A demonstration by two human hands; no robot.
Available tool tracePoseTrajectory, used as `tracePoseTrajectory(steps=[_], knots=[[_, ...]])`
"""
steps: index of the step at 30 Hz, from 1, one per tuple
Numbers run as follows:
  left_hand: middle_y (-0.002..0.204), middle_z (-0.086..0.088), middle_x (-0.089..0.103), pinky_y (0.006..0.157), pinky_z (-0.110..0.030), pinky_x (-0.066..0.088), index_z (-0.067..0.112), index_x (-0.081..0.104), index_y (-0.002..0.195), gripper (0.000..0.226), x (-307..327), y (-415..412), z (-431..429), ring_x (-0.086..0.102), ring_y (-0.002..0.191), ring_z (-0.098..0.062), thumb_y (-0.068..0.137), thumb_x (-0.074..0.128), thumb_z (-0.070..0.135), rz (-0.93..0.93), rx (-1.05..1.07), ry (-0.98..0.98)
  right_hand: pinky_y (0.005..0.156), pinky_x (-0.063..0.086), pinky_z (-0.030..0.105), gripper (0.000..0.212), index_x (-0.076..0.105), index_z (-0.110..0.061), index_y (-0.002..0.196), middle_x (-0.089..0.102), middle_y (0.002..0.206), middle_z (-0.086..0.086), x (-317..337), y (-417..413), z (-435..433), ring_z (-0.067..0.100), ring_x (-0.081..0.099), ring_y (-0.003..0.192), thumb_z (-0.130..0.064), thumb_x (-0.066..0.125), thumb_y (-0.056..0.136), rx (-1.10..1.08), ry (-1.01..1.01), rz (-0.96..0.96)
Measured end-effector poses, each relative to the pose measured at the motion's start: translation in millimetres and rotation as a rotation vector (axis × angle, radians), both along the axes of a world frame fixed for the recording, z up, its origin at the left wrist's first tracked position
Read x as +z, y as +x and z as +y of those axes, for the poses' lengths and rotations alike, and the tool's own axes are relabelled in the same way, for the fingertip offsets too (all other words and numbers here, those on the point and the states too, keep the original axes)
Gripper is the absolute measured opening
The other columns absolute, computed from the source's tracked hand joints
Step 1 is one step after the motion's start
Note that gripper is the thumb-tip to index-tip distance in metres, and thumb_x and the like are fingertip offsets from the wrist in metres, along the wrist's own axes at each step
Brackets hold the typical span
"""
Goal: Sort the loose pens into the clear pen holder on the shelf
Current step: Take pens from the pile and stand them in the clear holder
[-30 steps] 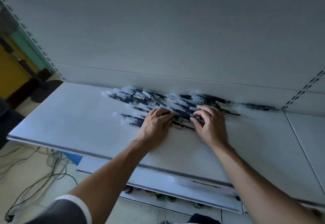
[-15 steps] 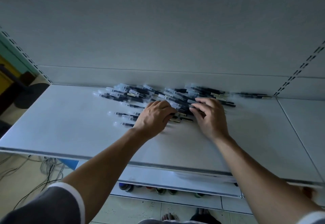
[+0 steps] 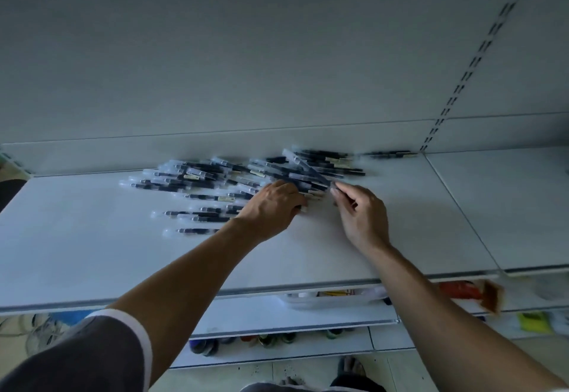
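Loose black-and-clear plastic pens (image 3: 197,176) lie heaped on the white metal shelf (image 3: 92,253). At the heap's near edge, the right hand (image 3: 361,216) pinches a single clear-capped pen (image 3: 308,167) by its end. The left hand (image 3: 272,204) covers pens, its grip unclear.

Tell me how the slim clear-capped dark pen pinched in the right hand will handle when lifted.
The slim clear-capped dark pen looks straight, so it should prove stiff though the right hand pinches only its end. Thin plastic: probably light. Its round barrel may roll on the flat white shelf or drag heaped pens along.
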State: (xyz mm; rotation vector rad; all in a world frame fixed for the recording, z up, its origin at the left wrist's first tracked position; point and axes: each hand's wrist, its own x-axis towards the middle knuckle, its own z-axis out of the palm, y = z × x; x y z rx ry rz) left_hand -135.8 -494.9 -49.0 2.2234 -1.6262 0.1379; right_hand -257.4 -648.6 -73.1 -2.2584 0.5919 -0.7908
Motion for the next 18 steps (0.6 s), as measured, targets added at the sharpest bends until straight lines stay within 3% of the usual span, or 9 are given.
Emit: tracePoseTrajectory(steps=[5,8,10,12,14,18], knots=[[0.092,-0.008,0.067,0.076,-0.037,0.053,0.008,0.072,0.105,0.021,13.1,-10.4,-16.6,0.060,0.084,-0.026,0.087,0.062,0.012,-0.068,-0.076,-0.076,0.064,0.047,0.025,0.021,0.069,-0.016,0.106,0.070,0.086,-0.005,15.9,-28.9,-13.8,0.014,0.064,0.076,-0.030,0.056,0.096,-0.046,0.127,-0.007],[0.096,-0.010,0.065,0.079,-0.038,0.052,0.007,0.068,0.107,0.034,34.6,-25.9,-43.0,0.060,0.088,-0.028,0.091,0.042,0.022,-0.059,-0.093,-0.149,0.069,0.048,0.016,0.019,0.068,-0.017,0.103,0.071,0.081,-0.007,27.6,-49.8,-27.4,0.003,0.066,0.076,-0.030,0.056,0.096,-0.069,0.240,-0.046],[0.096,-0.008,0.066,0.078,-0.035,0.049,0.008,0.065,0.106,0.028,47.8,-38.3,-61.6,0.059,0.088,-0.027,0.090,0.044,0.016,-0.037,-0.091,-0.220,0.074,0.051,0.018,0.016,0.067,-0.021,0.099,0.071,0.080,-0.009,32.7,-65.1,-38.7,-0.001,0.066,0.076,-0.032,0.055,0.096,-0.058,0.303,-0.056],[0.092,-0.005,0.068,0.073,-0.031,0.045,0.008,0.061,0.104,0.020,58.5,-55.8,-81.5,0.057,0.084,-0.025,0.090,0.047,0.010,0.021,-0.087,-0.296,0.076,0.051,0.021,0.013,0.066,-0.027,0.093,0.071,0.078,-0.011,38.2,-84.8,-51.1,-0.002,0.066,0.077,-0.033,0.054,0.097,-0.058,0.350,-0.061],[0.089,0.001,0.068,0.068,-0.030,0.044,0.010,0.060,0.108,0.025,68.7,-80.5,-106.8,0.055,0.084,-0.019,0.095,0.040,0.019,0.103,-0.085,-0.352,0.075,0.049,0.020,0.014,0.064,-0.031,0.090,0.071,0.078,-0.012,44.8,-111.6,-67.6,-0.002,0.065,0.076,-0.031,0.053,0.097,-0.075,0.382,-0.091],[0.075,0.009,0.057,0.062,-0.026,0.040,0.019,0.056,0.110,0.026,76.6,-140.6,-172.3,0.049,0.073,-0.006,0.100,0.034,0.028,0.342,-0.094,-0.413,0.072,0.048,0.020,0.017,0.064,-0.026,0.094,0.073,0.081,-0.008,56.0,-178.6,-110.3,0.003,0.066,0.077,-0.027,0.048,0.100,-0.142,0.471,-0.184]])
